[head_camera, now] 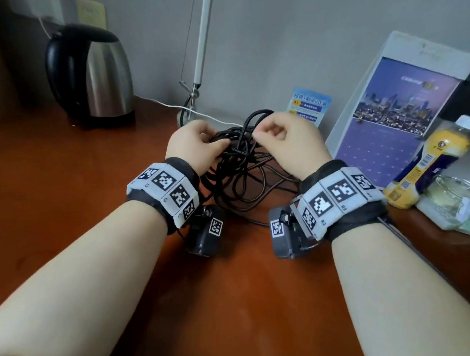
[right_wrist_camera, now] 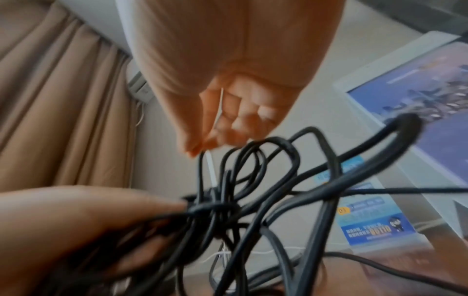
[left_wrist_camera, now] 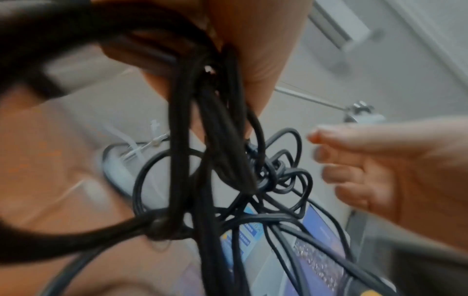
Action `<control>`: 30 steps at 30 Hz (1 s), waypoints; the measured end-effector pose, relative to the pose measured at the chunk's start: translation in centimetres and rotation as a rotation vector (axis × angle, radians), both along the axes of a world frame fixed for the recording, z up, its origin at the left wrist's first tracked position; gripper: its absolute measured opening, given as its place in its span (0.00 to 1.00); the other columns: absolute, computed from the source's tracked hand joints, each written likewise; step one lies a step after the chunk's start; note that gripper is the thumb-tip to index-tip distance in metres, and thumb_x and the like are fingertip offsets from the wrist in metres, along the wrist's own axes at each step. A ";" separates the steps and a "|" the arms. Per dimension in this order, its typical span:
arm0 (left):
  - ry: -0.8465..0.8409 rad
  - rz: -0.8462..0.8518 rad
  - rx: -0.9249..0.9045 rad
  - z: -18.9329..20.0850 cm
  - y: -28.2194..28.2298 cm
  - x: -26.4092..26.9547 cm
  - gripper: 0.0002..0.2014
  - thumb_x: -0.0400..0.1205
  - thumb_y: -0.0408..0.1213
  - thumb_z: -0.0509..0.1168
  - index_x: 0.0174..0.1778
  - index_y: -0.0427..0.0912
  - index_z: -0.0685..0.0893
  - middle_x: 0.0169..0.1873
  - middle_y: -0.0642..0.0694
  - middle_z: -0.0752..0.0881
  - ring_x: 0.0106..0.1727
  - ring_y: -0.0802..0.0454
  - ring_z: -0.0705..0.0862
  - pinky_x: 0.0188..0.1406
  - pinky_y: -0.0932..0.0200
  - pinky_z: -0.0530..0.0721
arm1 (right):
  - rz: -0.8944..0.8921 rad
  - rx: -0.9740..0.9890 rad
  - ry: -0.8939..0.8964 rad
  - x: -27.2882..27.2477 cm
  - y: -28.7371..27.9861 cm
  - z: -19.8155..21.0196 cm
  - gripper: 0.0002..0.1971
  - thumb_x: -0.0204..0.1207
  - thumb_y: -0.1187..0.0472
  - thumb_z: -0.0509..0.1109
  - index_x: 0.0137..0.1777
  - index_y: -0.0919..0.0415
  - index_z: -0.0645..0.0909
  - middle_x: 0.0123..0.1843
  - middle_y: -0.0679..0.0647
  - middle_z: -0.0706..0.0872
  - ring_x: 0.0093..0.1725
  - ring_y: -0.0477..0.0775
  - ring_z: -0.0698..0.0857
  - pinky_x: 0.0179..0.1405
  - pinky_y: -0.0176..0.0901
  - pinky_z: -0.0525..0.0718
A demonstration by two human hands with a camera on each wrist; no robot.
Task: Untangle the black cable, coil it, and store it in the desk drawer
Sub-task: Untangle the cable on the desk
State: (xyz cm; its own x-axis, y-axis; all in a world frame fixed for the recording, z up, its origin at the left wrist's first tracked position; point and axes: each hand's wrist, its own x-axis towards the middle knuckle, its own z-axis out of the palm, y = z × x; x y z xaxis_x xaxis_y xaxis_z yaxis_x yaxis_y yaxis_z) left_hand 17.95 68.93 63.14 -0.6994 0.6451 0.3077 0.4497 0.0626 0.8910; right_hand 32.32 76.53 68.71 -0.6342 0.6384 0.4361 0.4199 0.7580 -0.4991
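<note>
The black cable [head_camera: 240, 175] lies in a tangled heap on the red-brown desk [head_camera: 65, 203], with one loop raised toward the wall. My left hand [head_camera: 214, 143] grips several strands bunched at the left of the knot; in the left wrist view those strands [left_wrist_camera: 210, 140] hang from its fingers [left_wrist_camera: 253, 60]. My right hand [head_camera: 257, 135] pinches a single strand between thumb and forefinger just above the knot; the right wrist view shows that pinch [right_wrist_camera: 197, 152] on the cable [right_wrist_camera: 253, 180]. No drawer is in view.
A steel kettle [head_camera: 93, 76] stands at the back left, and a lamp pole [head_camera: 203, 29] with a white cord [head_camera: 160, 103] behind the cable. A blue card [head_camera: 308, 107], a standing calendar [head_camera: 394, 116], a yellow bottle [head_camera: 430, 160] and a glass dish [head_camera: 455, 195] crowd the right.
</note>
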 end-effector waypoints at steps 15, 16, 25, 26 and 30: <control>0.298 -0.012 -0.115 5.8 -3.8 2.2 0.13 0.78 0.43 0.68 0.55 0.42 0.82 0.44 0.49 0.85 0.47 0.52 0.84 0.47 0.64 0.78 | 0.012 0.076 -0.344 0.6 -3.8 2.9 0.09 0.76 0.61 0.69 0.55 0.57 0.83 0.53 0.53 0.88 0.54 0.52 0.84 0.57 0.41 0.77; 0.290 -0.030 -0.093 5.9 -3.9 2.3 0.12 0.78 0.43 0.69 0.54 0.43 0.82 0.45 0.49 0.87 0.46 0.52 0.85 0.49 0.62 0.81 | 0.002 0.099 -0.357 0.9 -4.0 3.1 0.09 0.77 0.60 0.68 0.55 0.56 0.83 0.54 0.52 0.87 0.56 0.53 0.83 0.59 0.42 0.78; 0.339 -0.098 -0.080 5.9 -4.7 3.5 0.15 0.77 0.38 0.67 0.59 0.42 0.85 0.57 0.48 0.86 0.58 0.55 0.82 0.51 0.72 0.70 | -0.058 0.240 -0.540 1.9 -4.4 2.0 0.11 0.81 0.64 0.58 0.63 0.58 0.73 0.66 0.58 0.74 0.66 0.59 0.72 0.61 0.47 0.71; 0.350 -0.106 -0.084 5.8 -4.8 3.5 0.15 0.77 0.37 0.67 0.60 0.42 0.85 0.57 0.48 0.86 0.58 0.55 0.81 0.50 0.73 0.69 | -0.059 0.218 -0.546 1.8 -4.3 2.0 0.12 0.82 0.64 0.57 0.64 0.59 0.72 0.67 0.59 0.72 0.66 0.60 0.72 0.60 0.47 0.71; 0.340 -0.110 -0.072 5.6 -4.9 3.0 0.15 0.76 0.35 0.66 0.59 0.45 0.84 0.49 0.51 0.86 0.48 0.60 0.80 0.48 0.71 0.72 | -0.042 0.165 -0.546 1.2 -4.4 1.9 0.12 0.83 0.67 0.56 0.65 0.63 0.70 0.67 0.60 0.71 0.53 0.57 0.75 0.49 0.43 0.71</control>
State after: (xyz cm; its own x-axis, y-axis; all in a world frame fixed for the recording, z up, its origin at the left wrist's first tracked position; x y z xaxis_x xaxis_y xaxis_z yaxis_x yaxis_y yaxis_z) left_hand 20.96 63.98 68.76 -0.4903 0.7393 0.4615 0.7268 0.0546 0.6847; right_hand 33.55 72.14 70.66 -0.7711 0.6192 0.1484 0.6150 0.7846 -0.0783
